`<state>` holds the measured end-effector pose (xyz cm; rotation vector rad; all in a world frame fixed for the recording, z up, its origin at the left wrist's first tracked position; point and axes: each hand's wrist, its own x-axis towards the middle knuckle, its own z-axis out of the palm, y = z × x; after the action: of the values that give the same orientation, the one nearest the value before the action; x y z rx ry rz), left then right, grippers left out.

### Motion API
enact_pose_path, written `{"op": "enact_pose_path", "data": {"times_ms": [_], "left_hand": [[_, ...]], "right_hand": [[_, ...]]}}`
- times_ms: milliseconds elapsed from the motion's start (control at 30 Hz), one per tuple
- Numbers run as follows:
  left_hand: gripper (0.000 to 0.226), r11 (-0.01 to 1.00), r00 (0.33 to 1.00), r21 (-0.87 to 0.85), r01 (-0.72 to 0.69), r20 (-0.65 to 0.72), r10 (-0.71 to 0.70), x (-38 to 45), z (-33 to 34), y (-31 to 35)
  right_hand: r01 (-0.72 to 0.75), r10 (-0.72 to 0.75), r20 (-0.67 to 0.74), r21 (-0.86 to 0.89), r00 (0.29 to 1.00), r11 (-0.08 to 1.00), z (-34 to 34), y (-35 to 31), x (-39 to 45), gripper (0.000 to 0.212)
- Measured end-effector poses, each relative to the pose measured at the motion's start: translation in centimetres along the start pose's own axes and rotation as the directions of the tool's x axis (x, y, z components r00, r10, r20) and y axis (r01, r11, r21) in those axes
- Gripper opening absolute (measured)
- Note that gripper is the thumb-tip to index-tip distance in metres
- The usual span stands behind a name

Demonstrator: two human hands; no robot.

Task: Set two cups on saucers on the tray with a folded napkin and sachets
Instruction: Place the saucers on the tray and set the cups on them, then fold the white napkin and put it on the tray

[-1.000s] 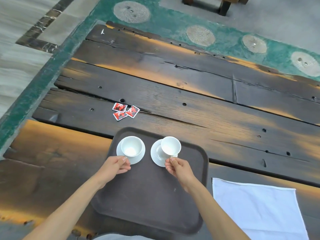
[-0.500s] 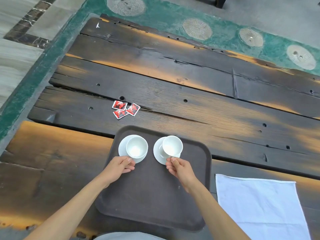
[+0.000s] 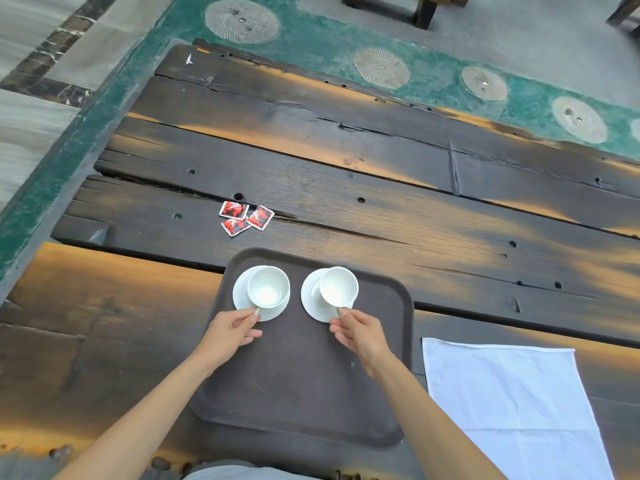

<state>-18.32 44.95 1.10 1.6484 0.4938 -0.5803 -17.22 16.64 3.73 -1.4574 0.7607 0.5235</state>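
A dark brown tray [image 3: 301, 382] lies on the wooden table in front of me. Two white saucers sit at its far end, the left saucer [image 3: 239, 295] and the right saucer [image 3: 309, 299]. My left hand [image 3: 230, 332] pinches the handle of the left cup [image 3: 268, 287], held over its saucer and shifted right of centre. My right hand [image 3: 360, 336] pinches the handle of the right cup [image 3: 338, 286], which tilts above the right saucer. Three red sachets [image 3: 245, 218] lie on the table beyond the tray. A white napkin [image 3: 509, 403] lies spread flat to the tray's right.
The wooden table [image 3: 381, 188] of dark, cracked planks stretches away beyond the tray. Its far edge meets a green floor strip with round stone discs [image 3: 381, 67]. Legs of furniture [image 3: 420, 12] stand at the top of the view.
The left cup has shifted right over its saucer. The right cup stays tilted in my right hand. The view has moved slightly.
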Motion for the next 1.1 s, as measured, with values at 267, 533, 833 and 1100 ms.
{"op": "enact_pose_path", "data": {"times_ms": [267, 533, 833, 1100], "left_hand": [[0.046, 0.996, 0.987, 0.076, -0.035, -0.156, 0.047, -3.1, 0.8, -0.6], [0.036, 0.991, 0.998, 0.131, -0.003, -0.069, 0.012, -5.1, 4.8, -1.5], [0.025, 0.967, 0.993, 0.232, -0.109, 0.063, 0.097, -5.8, 16.6, 1.4], [0.021, 0.840, 0.954, 0.454, -0.298, 0.180, 0.240, -5.1, 33.1, 3.0]], "right_hand": [[0.055, -0.055, -0.004, -0.057, 0.998, 0.997, -2.6, 0.1, -2.7, 0.021], [0.083, -0.086, -0.076, -0.047, 0.993, 0.995, -8.4, 1.0, -5.3, 0.016], [0.077, -0.081, -0.135, -0.035, 0.988, 0.996, -21.9, 2.4, -5.1, 0.015], [0.063, -0.095, -0.205, -0.160, 0.974, 0.985, -39.7, 4.0, -2.4, 0.015]]}}
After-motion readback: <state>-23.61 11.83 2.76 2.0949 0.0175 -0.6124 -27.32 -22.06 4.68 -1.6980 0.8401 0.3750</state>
